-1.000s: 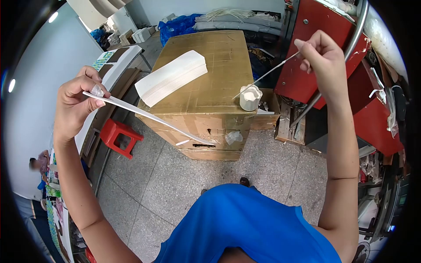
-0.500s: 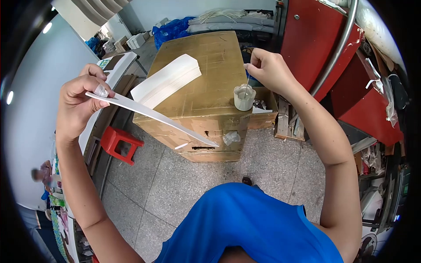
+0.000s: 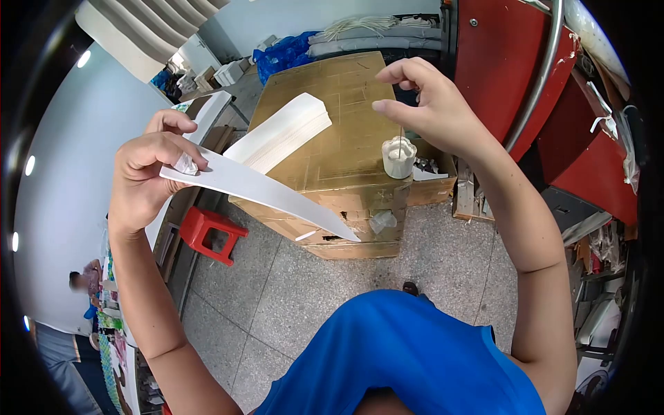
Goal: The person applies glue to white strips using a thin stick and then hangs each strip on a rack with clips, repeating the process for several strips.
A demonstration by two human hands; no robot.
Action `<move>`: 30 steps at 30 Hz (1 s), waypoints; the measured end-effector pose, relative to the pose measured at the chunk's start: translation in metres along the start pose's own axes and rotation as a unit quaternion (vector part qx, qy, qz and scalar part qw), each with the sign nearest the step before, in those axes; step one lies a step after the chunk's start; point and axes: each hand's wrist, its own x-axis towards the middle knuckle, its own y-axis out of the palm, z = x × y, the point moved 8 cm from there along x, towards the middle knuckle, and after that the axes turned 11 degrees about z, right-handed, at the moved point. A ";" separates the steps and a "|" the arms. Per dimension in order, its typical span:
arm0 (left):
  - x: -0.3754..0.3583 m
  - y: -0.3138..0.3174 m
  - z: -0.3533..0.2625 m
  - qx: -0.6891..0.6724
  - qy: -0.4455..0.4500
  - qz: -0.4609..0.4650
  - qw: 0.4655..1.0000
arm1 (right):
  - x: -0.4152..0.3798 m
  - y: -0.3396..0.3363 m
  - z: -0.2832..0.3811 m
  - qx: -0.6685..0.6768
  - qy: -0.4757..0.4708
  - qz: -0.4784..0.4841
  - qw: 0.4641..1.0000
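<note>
Between the thumb and fingers of my left hand point(image 3: 140, 174) is one end of a long, thin white strip point(image 3: 273, 196). The strip slopes down to the right and tapers at its far end, in front of the cardboard box. A bit of clear wrapping point(image 3: 185, 164) covers one finger of that hand. My right hand point(image 3: 439, 104) is raised over the box's right side, thumb and fingers apart, holding nothing. Just below it stands a whitish cup point(image 3: 398, 164) with a thin stick point(image 3: 400, 144) upright in it. A stack of white strips point(image 3: 282, 133) lies on the box top.
The large taped cardboard box point(image 3: 353, 90) stands before me. A smaller open carton point(image 3: 436, 185) sits to its right, a red stool point(image 3: 213, 234) to its left. Red cabinets point(image 3: 501, 62) rise on the right. Farther left, a person point(image 3: 91, 280) is by a long table.
My right hand has let go of the thin stick in the cup, and its fingers have spread. The strip in my left hand has turned to show more of its broad face.
</note>
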 end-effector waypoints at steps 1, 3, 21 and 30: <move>0.003 0.001 -0.002 -0.003 0.010 0.005 1.000 | -0.002 -0.002 0.017 0.036 -0.039 -0.013 0.999; 0.008 0.002 -0.007 -0.004 0.016 0.009 1.000 | -0.006 0.003 0.039 0.044 -0.077 0.002 0.996; 0.085 0.005 -0.033 0.056 -0.109 0.044 0.992 | 0.027 0.049 0.116 0.205 -0.034 0.034 0.978; 0.134 -0.128 -0.030 0.066 -0.094 -0.116 0.987 | 0.117 -0.056 0.130 0.194 -0.084 -0.059 0.976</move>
